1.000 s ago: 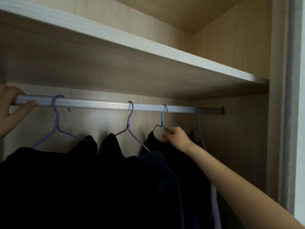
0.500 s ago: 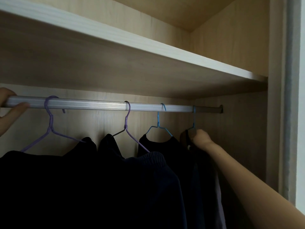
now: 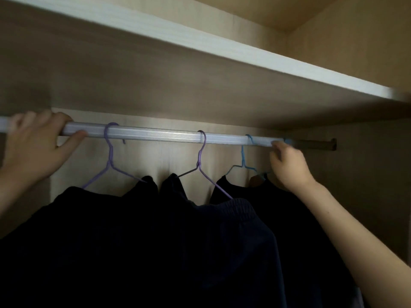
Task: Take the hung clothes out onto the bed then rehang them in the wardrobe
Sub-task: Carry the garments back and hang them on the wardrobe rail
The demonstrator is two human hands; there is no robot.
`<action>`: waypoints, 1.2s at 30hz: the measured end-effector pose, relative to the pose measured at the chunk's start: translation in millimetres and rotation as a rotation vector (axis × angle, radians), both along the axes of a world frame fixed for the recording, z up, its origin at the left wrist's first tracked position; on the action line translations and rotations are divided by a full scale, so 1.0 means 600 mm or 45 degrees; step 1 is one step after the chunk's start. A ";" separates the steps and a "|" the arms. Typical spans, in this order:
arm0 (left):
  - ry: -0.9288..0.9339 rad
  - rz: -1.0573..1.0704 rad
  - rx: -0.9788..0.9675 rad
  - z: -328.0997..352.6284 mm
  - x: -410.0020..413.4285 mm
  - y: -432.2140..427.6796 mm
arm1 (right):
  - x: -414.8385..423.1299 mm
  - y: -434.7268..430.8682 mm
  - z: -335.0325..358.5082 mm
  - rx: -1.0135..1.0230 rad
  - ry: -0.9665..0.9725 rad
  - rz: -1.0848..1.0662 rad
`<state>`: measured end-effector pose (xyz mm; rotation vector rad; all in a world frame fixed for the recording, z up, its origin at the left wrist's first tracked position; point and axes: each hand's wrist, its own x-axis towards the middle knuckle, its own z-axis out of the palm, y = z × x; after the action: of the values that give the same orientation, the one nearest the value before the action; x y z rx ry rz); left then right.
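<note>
Several dark garments (image 3: 142, 245) hang on wire hangers from the silver wardrobe rail (image 3: 169, 135). Two purple hangers (image 3: 110, 161) (image 3: 201, 165) and a blue hanger (image 3: 244, 161) are spaced along it. My left hand (image 3: 37, 147) grips the rail at its left end. At the right my right hand (image 3: 288, 164) is raised to the rail, fingers curled round the hook of the rightmost blue hanger (image 3: 288, 141), which is mostly hidden. Its dark garment (image 3: 295, 218) hangs under my forearm.
A wooden shelf (image 3: 222, 50) runs just above the rail. The rail ends in a bracket (image 3: 332, 144) on the right wardrobe wall (image 3: 378, 185). The pale back panel (image 3: 169, 161) shows between the hangers.
My right hand let go of the middle blue hanger, moved right to the last hanger, then rose from its neck up to its hook at the rail. The left hand stays on the rail.
</note>
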<state>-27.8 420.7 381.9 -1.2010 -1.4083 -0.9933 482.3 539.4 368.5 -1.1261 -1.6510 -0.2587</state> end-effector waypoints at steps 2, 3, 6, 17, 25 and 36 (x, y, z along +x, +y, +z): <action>0.000 -0.026 -0.032 0.005 0.043 -0.017 | -0.064 -0.041 0.010 0.022 0.062 0.198; 0.030 -0.039 -0.020 0.003 0.056 -0.024 | -0.097 -0.054 0.010 -0.041 0.046 0.281; 0.007 0.072 -0.058 0.000 0.053 -0.024 | -0.180 -0.064 -0.007 -0.367 -0.144 0.317; 0.010 0.106 -0.044 -0.001 0.051 -0.022 | -0.245 -0.058 -0.033 -0.730 0.038 0.468; 0.028 0.075 -0.061 -0.003 0.049 -0.025 | -0.373 -0.163 -0.004 -0.426 -0.024 0.638; 0.024 0.052 -0.125 0.000 0.048 -0.033 | -0.534 -0.206 -0.030 -1.257 0.663 1.336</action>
<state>0.8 400.8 382.1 -1.2450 -1.4753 -0.8913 162.2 415.6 350.3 -0.7010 -1.6439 1.5159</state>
